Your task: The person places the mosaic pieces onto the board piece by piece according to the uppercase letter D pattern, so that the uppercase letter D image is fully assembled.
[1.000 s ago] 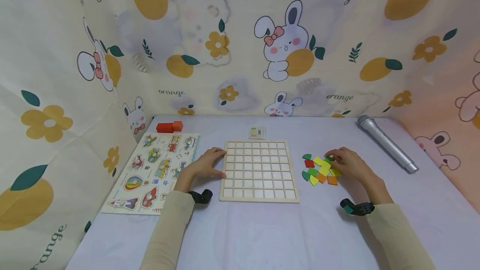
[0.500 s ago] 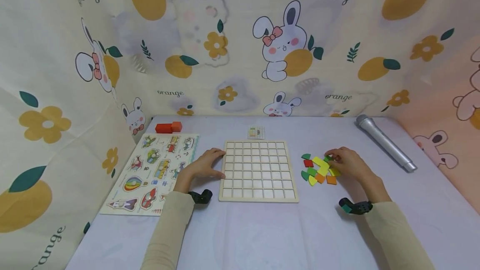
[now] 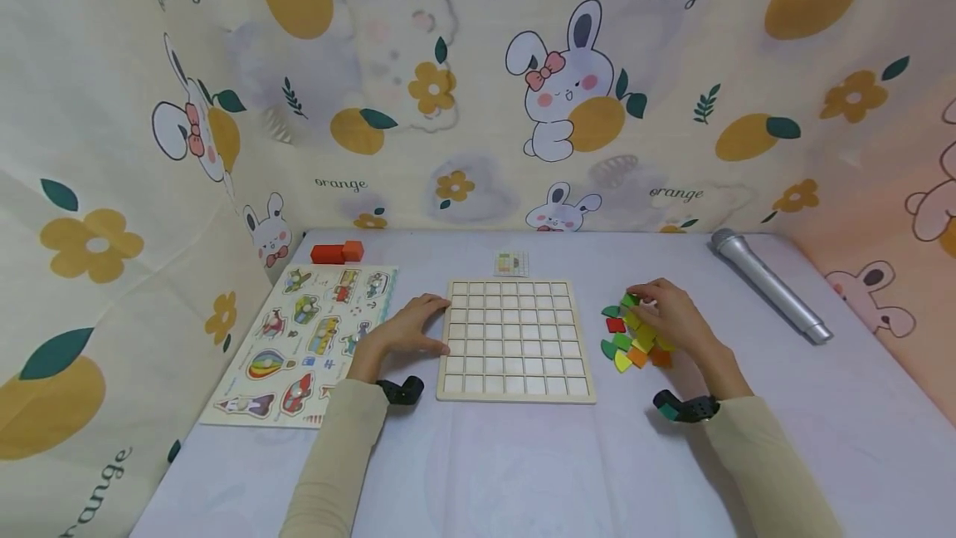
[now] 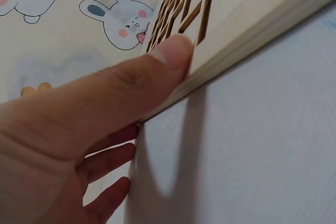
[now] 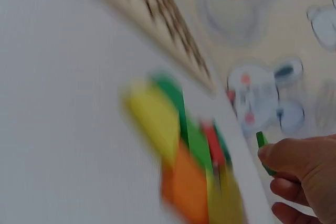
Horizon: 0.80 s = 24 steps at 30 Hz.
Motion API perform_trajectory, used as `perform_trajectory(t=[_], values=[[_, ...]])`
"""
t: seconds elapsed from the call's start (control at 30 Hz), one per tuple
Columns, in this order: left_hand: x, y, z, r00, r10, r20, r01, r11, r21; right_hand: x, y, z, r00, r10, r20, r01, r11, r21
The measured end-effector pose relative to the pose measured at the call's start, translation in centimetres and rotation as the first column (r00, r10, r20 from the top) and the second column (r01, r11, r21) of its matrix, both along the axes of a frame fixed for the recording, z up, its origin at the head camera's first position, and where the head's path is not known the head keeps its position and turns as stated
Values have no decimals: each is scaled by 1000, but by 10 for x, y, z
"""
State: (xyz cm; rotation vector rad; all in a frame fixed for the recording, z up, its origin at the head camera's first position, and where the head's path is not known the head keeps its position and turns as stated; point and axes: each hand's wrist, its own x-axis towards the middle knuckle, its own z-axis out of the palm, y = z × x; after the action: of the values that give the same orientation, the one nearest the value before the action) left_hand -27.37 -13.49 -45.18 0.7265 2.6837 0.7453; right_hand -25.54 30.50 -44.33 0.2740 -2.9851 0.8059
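Note:
My left hand (image 3: 399,332) rests at the left edge of a pale wooden grid board (image 3: 515,398) with white square cells. In the left wrist view, its thumb (image 4: 170,53) lies on the board's rim while the other fingers stay extended below it. To the board's right, my right hand (image 3: 681,320) hovers over a cluster of flat coloured pieces, pinching a small green piece (image 5: 261,140) between thumb and finger. The cluster includes a red square (image 3: 616,325), a yellow quarter-round piece (image 3: 622,361) and an orange piece (image 3: 637,355); the right hand hides part of it.
A small pattern card (image 3: 511,263) lies behind the board. At left lies a picture puzzle board (image 3: 254,330), with red blocks (image 3: 329,254) behind it. A silver microphone (image 3: 773,287) lies at the far right. Printed cloth walls (image 3: 485,90) enclose the table's back and sides.
My right hand has lifted a green piece from the cluster and moved slightly left with it. My left hand has stayed at the board's edge.

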Motion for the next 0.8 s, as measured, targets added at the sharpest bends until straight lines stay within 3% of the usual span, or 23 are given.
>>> perform_trajectory(t=[0.17,0.4,0.57,0.8], values=[[-1,-1,-1,1000,-8,-1,8,1000,8,-12,-50,6,993,110,-52,-114,992,-60],[-1,-1,1,1000,-13,5,13,1000,9,-27,-112,-3,923,321,-213,-342,937,-67],[0,0,3,1000,-8,8,8,1000,10,-36,-145,-10,895,370,-251,-402,911,-89],[1,0,4,1000,-16,12,16,1000,15,-43,-181,-16,891,382,-244,-419,900,-122]])
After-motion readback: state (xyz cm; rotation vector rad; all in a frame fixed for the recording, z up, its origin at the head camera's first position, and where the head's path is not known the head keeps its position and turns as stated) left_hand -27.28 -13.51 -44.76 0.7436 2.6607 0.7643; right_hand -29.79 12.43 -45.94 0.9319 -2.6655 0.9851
